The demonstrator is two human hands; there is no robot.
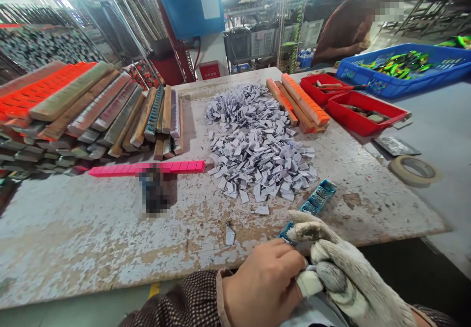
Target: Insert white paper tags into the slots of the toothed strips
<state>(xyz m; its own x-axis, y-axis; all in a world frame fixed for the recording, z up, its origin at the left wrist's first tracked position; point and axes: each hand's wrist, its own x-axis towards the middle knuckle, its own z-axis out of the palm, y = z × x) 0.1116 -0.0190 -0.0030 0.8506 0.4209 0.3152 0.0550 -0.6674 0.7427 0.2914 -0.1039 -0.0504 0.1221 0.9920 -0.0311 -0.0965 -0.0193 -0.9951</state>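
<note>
My bare left hand (263,280) and my right hand (342,273) in a worn white knit glove meet at the table's front edge. Both are closed, with fingertips pressed together. Pale cloth covers the tip near my left thumb; whatever is pinched there is mostly hidden. One gloved finger stretches over a glittery blue notched strip (318,198), which lies slantwise on the table and is partly covered. Beyond the hands spreads a heap of small whitish-grey flat pieces (261,145). A single loose piece (230,235) lies nearer to me.
Notched bars (106,104) are stacked at left, behind a pink strip (184,166) and a blurred dark object (154,189). Orange bars (305,101), red trays (364,113), a blue crate (390,87) and a tape roll (414,170) stand right. A person (342,23) is behind.
</note>
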